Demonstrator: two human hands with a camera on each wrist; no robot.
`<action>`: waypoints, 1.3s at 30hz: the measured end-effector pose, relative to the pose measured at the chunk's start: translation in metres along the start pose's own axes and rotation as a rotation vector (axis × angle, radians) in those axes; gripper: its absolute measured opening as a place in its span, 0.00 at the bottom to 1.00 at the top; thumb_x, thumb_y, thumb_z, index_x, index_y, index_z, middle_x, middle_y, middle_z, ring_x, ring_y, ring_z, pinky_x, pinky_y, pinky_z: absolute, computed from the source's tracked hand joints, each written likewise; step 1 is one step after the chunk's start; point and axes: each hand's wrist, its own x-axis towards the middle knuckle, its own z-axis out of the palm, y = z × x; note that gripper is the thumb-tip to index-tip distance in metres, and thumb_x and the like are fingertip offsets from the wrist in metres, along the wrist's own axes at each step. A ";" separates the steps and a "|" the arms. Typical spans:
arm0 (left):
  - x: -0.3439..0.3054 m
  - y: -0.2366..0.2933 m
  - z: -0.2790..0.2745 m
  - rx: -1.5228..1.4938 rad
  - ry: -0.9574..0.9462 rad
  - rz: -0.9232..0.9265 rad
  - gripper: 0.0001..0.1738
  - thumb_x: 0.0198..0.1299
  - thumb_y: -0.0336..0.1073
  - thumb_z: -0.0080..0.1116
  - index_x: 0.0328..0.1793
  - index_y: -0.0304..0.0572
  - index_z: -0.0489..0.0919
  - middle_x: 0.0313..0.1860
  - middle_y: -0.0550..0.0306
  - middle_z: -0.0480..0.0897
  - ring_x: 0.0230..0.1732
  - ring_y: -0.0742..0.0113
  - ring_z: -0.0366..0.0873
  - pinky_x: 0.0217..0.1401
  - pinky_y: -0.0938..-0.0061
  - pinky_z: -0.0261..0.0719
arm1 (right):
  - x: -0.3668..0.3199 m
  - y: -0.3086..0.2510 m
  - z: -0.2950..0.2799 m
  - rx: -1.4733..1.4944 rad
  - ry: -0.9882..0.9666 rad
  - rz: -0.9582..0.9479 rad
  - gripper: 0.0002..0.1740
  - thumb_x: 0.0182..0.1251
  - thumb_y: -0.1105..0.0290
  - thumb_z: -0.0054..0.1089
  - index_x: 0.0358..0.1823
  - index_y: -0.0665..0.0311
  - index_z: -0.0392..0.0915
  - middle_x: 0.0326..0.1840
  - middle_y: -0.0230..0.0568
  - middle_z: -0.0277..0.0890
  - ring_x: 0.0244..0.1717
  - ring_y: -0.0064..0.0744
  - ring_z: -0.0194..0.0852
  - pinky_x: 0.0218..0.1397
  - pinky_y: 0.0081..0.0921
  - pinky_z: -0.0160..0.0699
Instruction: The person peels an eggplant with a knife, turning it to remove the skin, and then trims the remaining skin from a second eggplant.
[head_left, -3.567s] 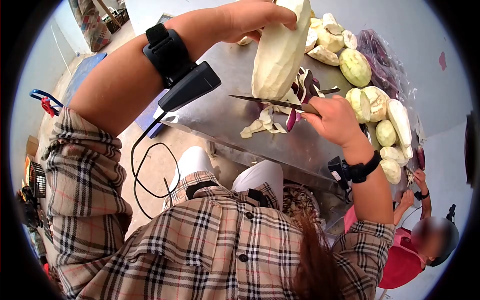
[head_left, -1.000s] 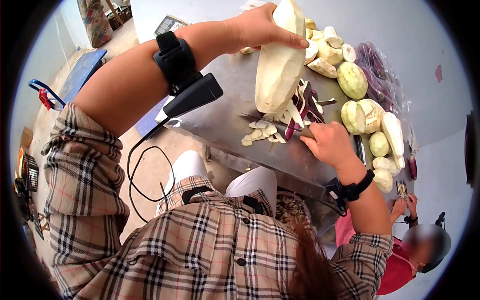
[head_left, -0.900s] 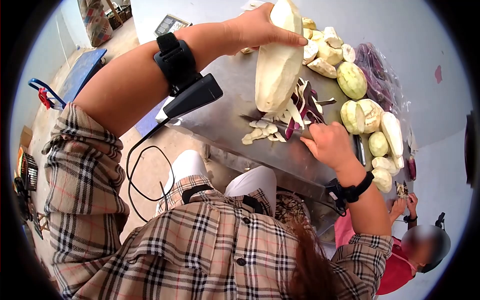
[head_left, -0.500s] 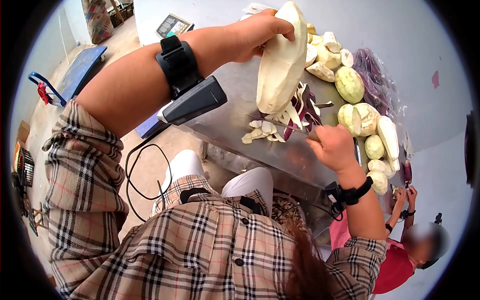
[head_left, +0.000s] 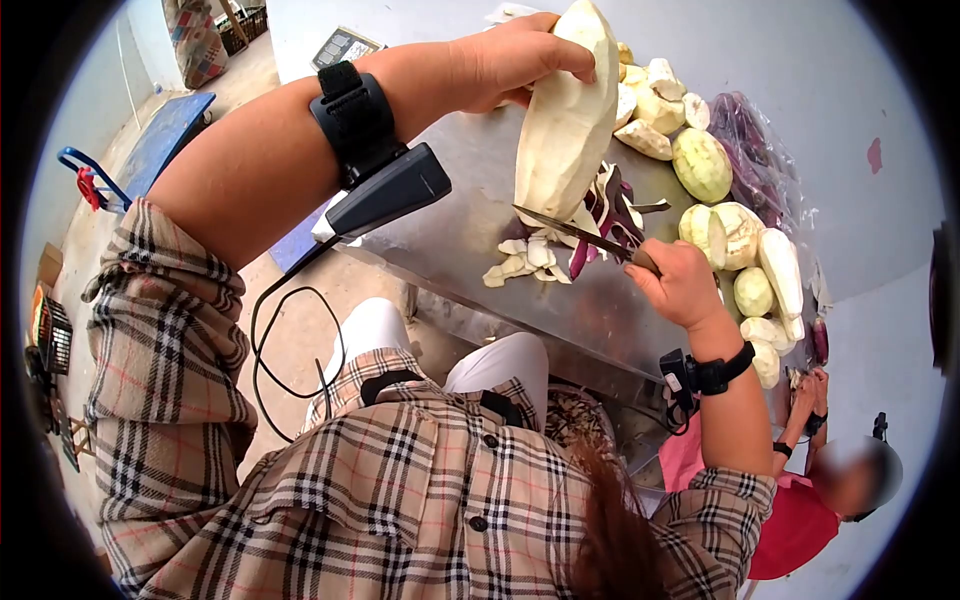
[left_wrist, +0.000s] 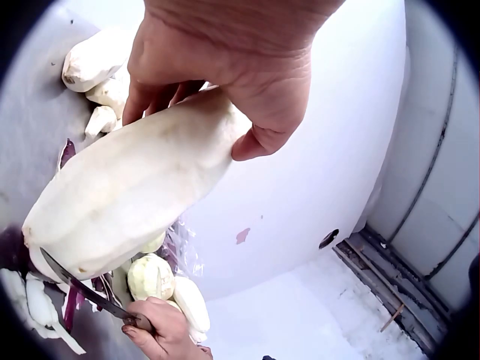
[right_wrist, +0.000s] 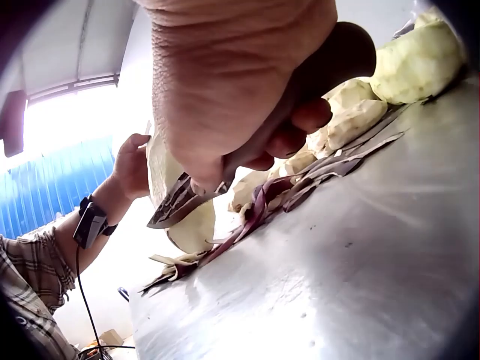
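A large peeled eggplant point(head_left: 570, 110) stands tilted over the metal table, pale all over. My left hand point(head_left: 510, 62) grips its upper end, with the thumb on one side and the fingers behind, as the left wrist view shows. My right hand point(head_left: 680, 283) holds a knife point(head_left: 580, 233) by its dark handle. The blade points left and overlaps the eggplant's lower end in the head view. Below it lie purple peels point(head_left: 612, 210) and pale peel strips point(head_left: 527, 262). In the right wrist view the knife blade point(right_wrist: 174, 206) passes in front of the eggplant point(right_wrist: 196, 229).
Several peeled eggplants point(head_left: 702, 165) line the right side of the metal table point(head_left: 440, 215). Behind them is a clear plastic bag point(head_left: 745, 150) of purple eggplants. A bin of peelings point(head_left: 575, 420) stands under the table edge. Another person point(head_left: 800, 520) works at the right.
My right hand lowered the knife to the peels, then raised it back to the eggplant's lower end. My left thumb has shifted from across the eggplant's front toward its upper side.
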 end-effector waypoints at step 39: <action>0.003 0.011 0.013 0.254 0.016 0.102 0.41 0.45 0.46 0.73 0.63 0.33 0.68 0.51 0.46 0.80 0.53 0.56 0.78 0.52 0.63 0.79 | 0.001 -0.021 -0.004 -0.376 0.066 -0.172 0.16 0.48 0.62 0.71 0.27 0.59 0.71 0.21 0.36 0.69 0.25 0.42 0.68 0.32 0.35 0.63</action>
